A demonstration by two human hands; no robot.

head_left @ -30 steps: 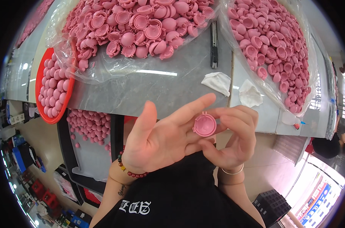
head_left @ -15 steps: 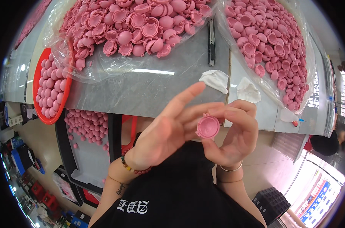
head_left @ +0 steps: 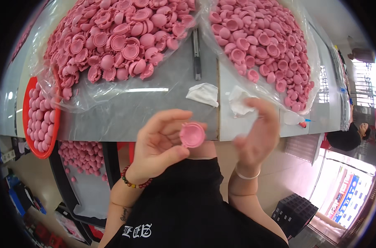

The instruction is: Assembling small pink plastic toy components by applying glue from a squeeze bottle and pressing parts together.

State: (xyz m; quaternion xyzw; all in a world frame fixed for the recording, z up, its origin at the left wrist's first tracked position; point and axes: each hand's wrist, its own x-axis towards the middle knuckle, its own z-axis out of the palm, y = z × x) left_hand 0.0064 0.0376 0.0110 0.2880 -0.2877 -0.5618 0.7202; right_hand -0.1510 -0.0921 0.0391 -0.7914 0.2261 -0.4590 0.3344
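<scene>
A small round pink plastic half-shell (head_left: 192, 135), its hollow side up and small tabs on its rim, is held between the thumb and fingers of my left hand (head_left: 153, 144). My right hand (head_left: 259, 134) is raised to the right, apart from the shell, its fingers spread and blurred with nothing visible in them. Beyond my hands, a large heap of pink half-shells with tabs (head_left: 107, 62) lies on clear plastic sheeting on the grey table (head_left: 113, 120). Another heap of pink half-shells (head_left: 273, 49) sits in clear plastic at the right.
A black utility knife (head_left: 196, 56) and a white cloth (head_left: 203, 94) lie on the table, with a second white cloth (head_left: 240, 101) nearby. A small bottle with a blue tip (head_left: 294, 119) is at the right. Pink balls fill a red basket (head_left: 55, 115) at the left; more lie in a black-framed tray (head_left: 112, 165) below.
The pink half-shell has passed from my right fingers to my left hand. My right hand has let go and moved away to the right. The whole view has shifted.
</scene>
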